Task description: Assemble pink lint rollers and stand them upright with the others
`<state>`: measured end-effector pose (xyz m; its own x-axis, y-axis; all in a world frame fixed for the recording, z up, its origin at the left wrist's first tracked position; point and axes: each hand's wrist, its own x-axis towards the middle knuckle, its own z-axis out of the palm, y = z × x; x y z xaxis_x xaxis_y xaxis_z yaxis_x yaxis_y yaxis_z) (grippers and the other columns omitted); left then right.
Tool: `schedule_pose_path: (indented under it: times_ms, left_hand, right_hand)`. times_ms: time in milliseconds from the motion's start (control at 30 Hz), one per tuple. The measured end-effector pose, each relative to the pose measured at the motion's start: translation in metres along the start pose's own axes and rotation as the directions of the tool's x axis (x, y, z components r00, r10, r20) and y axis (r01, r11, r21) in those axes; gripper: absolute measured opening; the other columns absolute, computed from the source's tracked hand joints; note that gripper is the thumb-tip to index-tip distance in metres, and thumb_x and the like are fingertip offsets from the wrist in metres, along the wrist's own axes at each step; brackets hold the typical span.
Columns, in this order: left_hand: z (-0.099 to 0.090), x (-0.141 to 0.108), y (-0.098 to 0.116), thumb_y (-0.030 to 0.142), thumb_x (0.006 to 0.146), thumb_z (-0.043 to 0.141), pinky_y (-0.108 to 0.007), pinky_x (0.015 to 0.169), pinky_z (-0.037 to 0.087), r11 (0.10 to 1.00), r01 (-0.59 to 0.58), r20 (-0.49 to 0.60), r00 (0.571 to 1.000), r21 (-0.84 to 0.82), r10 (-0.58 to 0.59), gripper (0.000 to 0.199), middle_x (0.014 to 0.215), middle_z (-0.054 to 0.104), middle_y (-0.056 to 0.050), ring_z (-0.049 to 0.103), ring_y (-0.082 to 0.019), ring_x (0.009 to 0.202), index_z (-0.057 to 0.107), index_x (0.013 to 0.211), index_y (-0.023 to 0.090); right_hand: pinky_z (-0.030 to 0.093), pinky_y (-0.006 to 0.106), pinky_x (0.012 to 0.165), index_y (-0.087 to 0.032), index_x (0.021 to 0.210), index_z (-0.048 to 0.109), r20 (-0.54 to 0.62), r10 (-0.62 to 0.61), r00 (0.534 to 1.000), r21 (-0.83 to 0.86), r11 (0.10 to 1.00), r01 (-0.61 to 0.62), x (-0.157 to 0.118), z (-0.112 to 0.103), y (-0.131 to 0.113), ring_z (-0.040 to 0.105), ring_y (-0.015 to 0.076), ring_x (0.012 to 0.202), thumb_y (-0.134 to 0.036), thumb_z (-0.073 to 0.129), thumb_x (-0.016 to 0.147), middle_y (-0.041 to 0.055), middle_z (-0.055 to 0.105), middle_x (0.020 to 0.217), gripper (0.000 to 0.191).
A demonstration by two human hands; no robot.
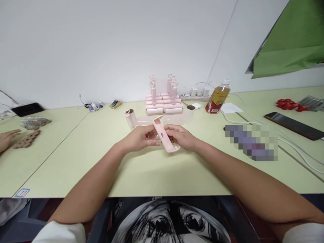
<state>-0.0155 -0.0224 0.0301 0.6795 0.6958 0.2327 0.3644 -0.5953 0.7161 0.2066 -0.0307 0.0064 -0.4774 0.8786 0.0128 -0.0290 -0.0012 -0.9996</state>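
In the middle of the table a pink plastic casing (164,135), long and open-sided with turned-up ends and a small dark cutout, is held tilted. My right hand (183,136) grips it from the right, fingers behind it. My left hand (141,137) is closed at its left side, thumb and fingers around something see-through, too small and blurred to name. Just beyond my hands stands a pale pink roll (130,118) with a dark core; a clear sheet (146,120) stretches from it toward another roll (190,108) on the right.
Stacked pink cases (155,109) with upright heart-topped pieces stand by the wall. To their right are a drink bottle (218,98), a power strip (194,98), white cables and a phone (293,125). At left, another person's hand (7,138) lies near brown pieces (27,139).
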Motion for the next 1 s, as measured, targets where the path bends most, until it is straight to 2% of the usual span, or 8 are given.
schedule_pose_path:
  times_ms: [133, 300, 500, 633, 767, 967, 1000]
  left_hand:
    - [0.003, 0.001, -0.002, 0.048, 0.079, 0.071, -0.028, 0.066, 0.045, 1.000, -0.017, 0.008, 1.000, -0.017, 0.017, 0.037, 0.079, 0.060, -0.001, 0.053, -0.015, 0.070, 0.067, 0.103, 0.020]
    - [0.005, 0.001, -0.001, 0.048, 0.078, 0.073, -0.026, 0.063, 0.043, 1.000, -0.002, 0.030, 1.000, -0.015, 0.003, 0.036, 0.075, 0.057, 0.000, 0.051, -0.014, 0.068, 0.067, 0.097, 0.018]
    - [0.006, 0.001, -0.005, 0.049, 0.078, 0.073, -0.027, 0.068, 0.047, 0.999, -0.009, 0.040, 0.999, -0.052, 0.011, 0.040, 0.082, 0.064, -0.003, 0.058, -0.016, 0.074, 0.066, 0.099, 0.016]
    - [0.006, 0.001, -0.005, 0.049, 0.078, 0.073, -0.030, 0.074, 0.051, 0.990, -0.009, 0.061, 0.998, -0.140, 0.018, 0.041, 0.088, 0.070, -0.007, 0.065, -0.019, 0.080, 0.067, 0.101, 0.015]
    - [0.006, 0.001, 0.000, 0.043, 0.083, 0.070, -0.032, 0.080, 0.054, 0.974, 0.012, 0.178, 0.984, -0.225, 0.029, 0.035, 0.097, 0.074, -0.009, 0.069, -0.021, 0.088, 0.069, 0.105, 0.016]
    - [0.006, 0.001, 0.009, 0.038, 0.086, 0.067, -0.032, 0.084, 0.054, 0.974, 0.012, 0.247, 0.968, -0.228, 0.046, 0.029, 0.098, 0.075, -0.009, 0.070, -0.021, 0.091, 0.069, 0.107, 0.017]
    - [0.006, 0.001, 0.008, 0.039, 0.086, 0.067, -0.031, 0.081, 0.054, 0.980, 0.001, 0.221, 0.974, -0.199, 0.044, 0.029, 0.095, 0.075, -0.008, 0.070, -0.020, 0.088, 0.070, 0.104, 0.018]
  right_hand:
    - [0.051, 0.026, 0.065, -0.021, 0.100, 0.064, 0.120, 0.058, 0.991, 0.186, 0.979, -0.080, -0.003, 0.003, -0.001, 0.067, 0.0159, 0.072, -0.040, 0.065, 0.080, 0.0024, 0.070, 0.083, 0.027]
    - [0.051, 0.024, 0.061, -0.019, 0.109, 0.061, 0.240, 0.073, 0.968, 0.217, 0.968, -0.127, -0.006, 0.001, -0.002, 0.066, 0.0154, 0.067, -0.037, 0.072, 0.078, 0.0018, 0.071, 0.077, 0.037]
    - [0.057, 0.032, 0.066, -0.019, 0.111, 0.055, 0.403, 0.023, 0.915, 0.256, 0.957, -0.137, -0.005, -0.005, 0.005, 0.069, 0.0161, 0.066, -0.040, 0.070, 0.085, 0.0021, 0.070, 0.077, 0.037]
    - [0.057, 0.028, 0.062, -0.018, 0.108, 0.055, 0.423, -0.024, 0.906, 0.291, 0.950, -0.111, -0.004, -0.006, 0.008, 0.069, 0.0151, 0.067, -0.038, 0.069, 0.088, 0.0036, 0.071, 0.081, 0.032]
    - [0.055, 0.025, 0.062, -0.015, 0.105, 0.061, 0.423, -0.038, 0.906, 0.247, 0.966, -0.075, -0.004, -0.007, 0.006, 0.068, 0.0125, 0.066, -0.037, 0.072, 0.086, 0.0037, 0.070, 0.083, 0.030]
    - [0.055, 0.028, 0.067, -0.012, 0.090, 0.067, 0.416, -0.091, 0.905, 0.172, 0.985, 0.020, -0.003, -0.008, 0.005, 0.069, 0.0149, 0.069, -0.038, 0.073, 0.084, 0.0052, 0.071, 0.082, 0.028]
    - [0.055, 0.029, 0.067, -0.012, 0.090, 0.067, 0.400, -0.089, 0.912, 0.152, 0.988, 0.029, -0.003, -0.008, 0.004, 0.069, 0.0154, 0.069, -0.039, 0.073, 0.083, 0.0053, 0.071, 0.081, 0.028]
